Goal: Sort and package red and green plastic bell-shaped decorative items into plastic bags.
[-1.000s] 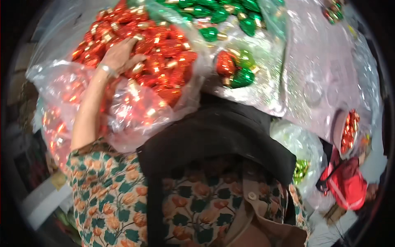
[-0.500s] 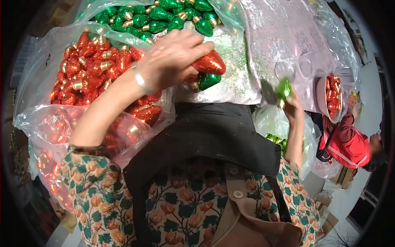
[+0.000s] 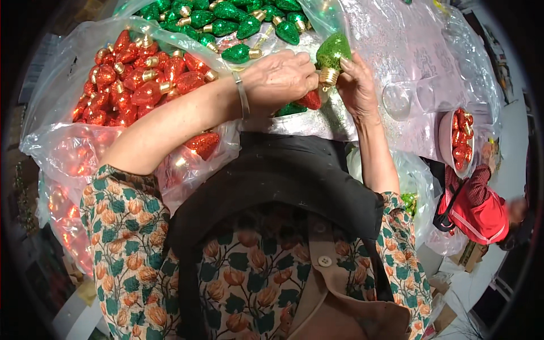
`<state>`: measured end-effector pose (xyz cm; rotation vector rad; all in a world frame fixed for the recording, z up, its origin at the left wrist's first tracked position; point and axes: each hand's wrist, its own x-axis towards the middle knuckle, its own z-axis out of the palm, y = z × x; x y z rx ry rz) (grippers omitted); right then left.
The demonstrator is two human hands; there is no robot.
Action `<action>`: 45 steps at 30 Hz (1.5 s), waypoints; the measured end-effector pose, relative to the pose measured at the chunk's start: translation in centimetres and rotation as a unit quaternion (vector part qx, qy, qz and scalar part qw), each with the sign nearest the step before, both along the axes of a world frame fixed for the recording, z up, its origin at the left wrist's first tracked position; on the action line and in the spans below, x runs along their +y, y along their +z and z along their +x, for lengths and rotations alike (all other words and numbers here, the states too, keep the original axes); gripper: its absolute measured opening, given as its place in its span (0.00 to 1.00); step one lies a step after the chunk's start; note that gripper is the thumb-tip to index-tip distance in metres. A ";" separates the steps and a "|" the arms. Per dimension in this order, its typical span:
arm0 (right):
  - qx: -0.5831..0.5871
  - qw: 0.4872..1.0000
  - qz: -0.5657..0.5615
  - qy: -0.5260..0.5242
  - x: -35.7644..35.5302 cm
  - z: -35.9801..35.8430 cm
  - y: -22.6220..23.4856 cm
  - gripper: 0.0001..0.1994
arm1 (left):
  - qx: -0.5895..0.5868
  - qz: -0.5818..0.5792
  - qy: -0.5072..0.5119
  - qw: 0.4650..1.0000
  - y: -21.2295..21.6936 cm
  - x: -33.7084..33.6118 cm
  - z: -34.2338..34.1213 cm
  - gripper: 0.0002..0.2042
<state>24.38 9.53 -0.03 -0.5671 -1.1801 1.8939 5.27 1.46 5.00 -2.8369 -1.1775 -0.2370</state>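
Observation:
My right hand [image 3: 358, 88] is closed round the lower side of a lime-green glittery bulb ornament [image 3: 334, 50], which stands upright with its gold cap downward. Close beside it, my left hand [image 3: 283, 80] has its fingers curled over a red bulb ornament [image 3: 311, 101]; only the red tip shows below the fingers. Under that same hand part of a dark green bulb ornament [image 3: 290, 109] is visible, and I cannot tell whether it is held or lies on the table. The fingertips of my left hand are near the gold cap of the lime-green ornament.
Many red bulb ornaments [image 3: 146, 93] lie in a clear plastic bag at left. Dark green ones [image 3: 221, 27] are heaped at the far side. A glitter-strewn plastic sheet [image 3: 396, 51] covers the table. At right are a pink basin [image 3: 445, 136] with red ornaments and a person in red [image 3: 481, 209].
My right hand has brought the lime-green ornament up and leftward, next to my left hand. My left hand has moved a little right and down, its fingers now covering more of the red ornament.

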 end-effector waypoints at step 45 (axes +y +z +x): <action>-0.392 0.840 0.375 0.014 -4.0 -1.4 3.2 0.18 | -0.141 -0.263 0.048 0.953 -2.8 5.9 -2.9 0.19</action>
